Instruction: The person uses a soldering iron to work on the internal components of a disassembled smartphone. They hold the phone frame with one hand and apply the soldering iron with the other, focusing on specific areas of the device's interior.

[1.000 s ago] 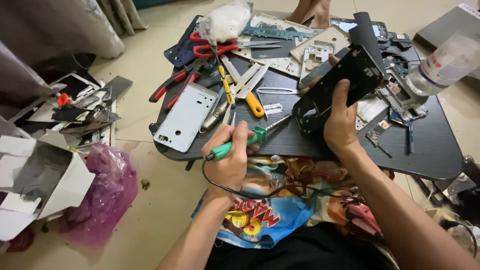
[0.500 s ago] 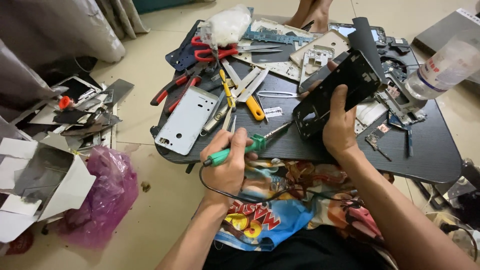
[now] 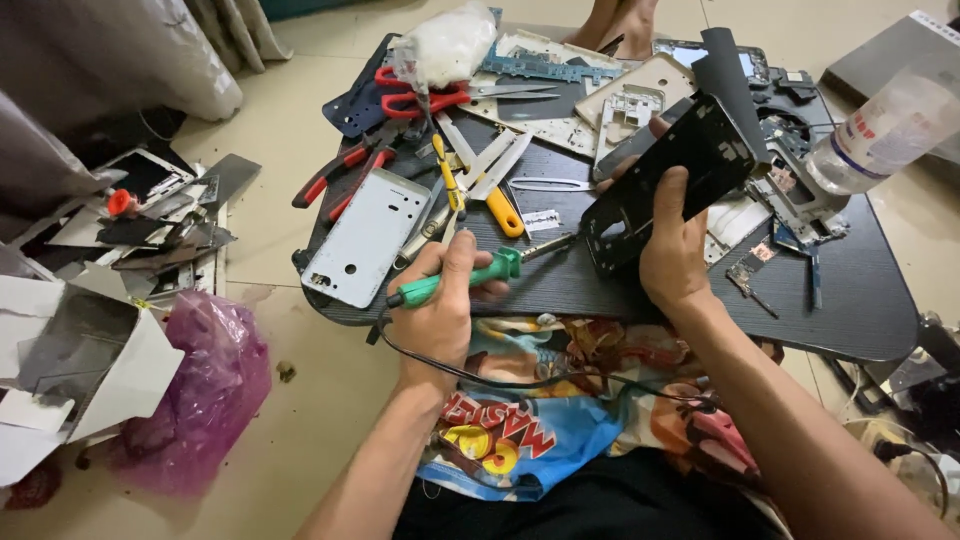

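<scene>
The left hand (image 3: pixel 440 300) is closed in a fist around the green handle of a soldering iron (image 3: pixel 470 277), thumb laid along the top, with the metal tip pointing right toward a black phone frame (image 3: pixel 690 165). A thin black cord (image 3: pixel 520 380) runs from the iron's back end across the person's lap. The right hand (image 3: pixel 672 255) grips the frame from below, thumb pressed flat on its face and fingers wrapped behind, holding it tilted up over the dark table (image 3: pixel 850 310). The iron's tip sits just beside the frame's lower corner; whether it touches I cannot tell. On the table to the left lies a white phone back cover (image 3: pixel 365 238), and beside it a yellow-handled tool (image 3: pixel 505 215) and red scissors (image 3: pixel 420 100). A clear plastic bottle (image 3: pixel 885 130) leans at the table's far right edge. On the floor to the left sit a purple plastic bag (image 3: pixel 205 390) and a heap of broken phone parts (image 3: pixel 150 210).
</scene>
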